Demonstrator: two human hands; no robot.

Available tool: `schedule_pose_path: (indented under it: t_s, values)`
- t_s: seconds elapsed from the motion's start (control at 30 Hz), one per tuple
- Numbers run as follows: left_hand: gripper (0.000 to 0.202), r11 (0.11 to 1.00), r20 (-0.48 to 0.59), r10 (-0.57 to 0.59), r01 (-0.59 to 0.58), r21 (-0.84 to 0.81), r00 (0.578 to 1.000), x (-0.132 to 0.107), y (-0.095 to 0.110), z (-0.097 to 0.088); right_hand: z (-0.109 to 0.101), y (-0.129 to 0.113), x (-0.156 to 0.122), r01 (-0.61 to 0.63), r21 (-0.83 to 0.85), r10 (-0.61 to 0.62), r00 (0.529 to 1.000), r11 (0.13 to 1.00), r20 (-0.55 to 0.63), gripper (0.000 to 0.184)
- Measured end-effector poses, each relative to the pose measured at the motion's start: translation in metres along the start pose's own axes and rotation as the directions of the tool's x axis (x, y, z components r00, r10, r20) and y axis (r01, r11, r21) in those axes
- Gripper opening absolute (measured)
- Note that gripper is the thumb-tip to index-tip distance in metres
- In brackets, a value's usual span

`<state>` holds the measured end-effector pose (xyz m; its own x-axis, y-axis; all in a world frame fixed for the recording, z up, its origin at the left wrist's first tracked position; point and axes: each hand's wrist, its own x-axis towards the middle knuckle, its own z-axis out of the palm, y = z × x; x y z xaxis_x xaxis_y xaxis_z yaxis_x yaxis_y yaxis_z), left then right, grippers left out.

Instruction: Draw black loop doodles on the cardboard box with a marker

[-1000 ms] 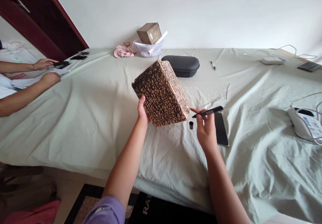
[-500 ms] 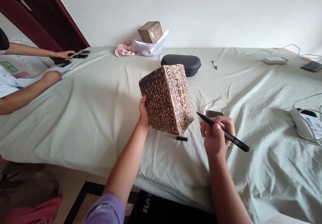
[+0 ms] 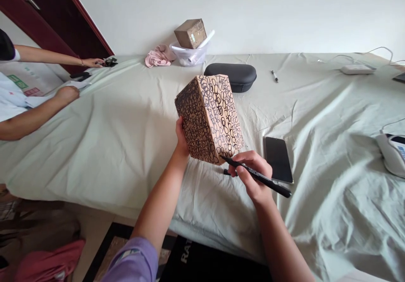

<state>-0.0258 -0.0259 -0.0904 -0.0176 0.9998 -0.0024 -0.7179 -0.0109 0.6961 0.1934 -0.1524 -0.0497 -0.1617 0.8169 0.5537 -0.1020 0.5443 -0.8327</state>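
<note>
- Left hand (image 3: 181, 140): forearm reaching up from the lower centre; fingers wrapped behind the near-left face of the cardboard box (image 3: 209, 118), thumb on its edge. Clasped firmly on the box.
- Cardboard box: brown, covered in black scribbled loops; held tilted above the table (image 3: 120, 121), one corner pointing down, at the middle of the view.
- Right hand (image 3: 252, 175): forearm coming in from the lower right; fingers pinched closed round a black marker (image 3: 257, 177) in a writing grip. Marker tip meets the box at its lower right corner; the barrel slants down and right past the hand.
- Marker cap (image 3: 226, 172): small, black, lying on the cloth just below the box, beside the right fingers.
- Phone (image 3: 278, 159): dark screen, flat on the cloth just right of the right hand.
- Black case (image 3: 234, 76): behind the box, toward the far edge.
- Open room: broad bare cloth left of the box; the near table edge runs just below both wrists.
- Another person's hands (image 3: 68, 93): far left edge, well apart.
</note>
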Motion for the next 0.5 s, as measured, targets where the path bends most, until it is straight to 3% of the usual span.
schedule_pose_path:
  t_s: [0.23, 0.5]
  values:
    - [0.069, 0.999, 0.04, 0.012, -0.011, -0.038, 0.999, -0.0011, -0.001, -0.0005, -0.0038, -0.001, 0.0055, 0.039, 0.013, -0.04, 0.997, 0.999, 0.069, 0.006]
    - [0.063, 1.0, -0.005, 0.024, -0.024, -0.012, 1.0, -0.0022, -0.0007, 0.0016, -0.0058, 0.0041, 0.0023, -0.012, -0.012, 0.012, 0.999, 1.0, -0.034, 0.005]
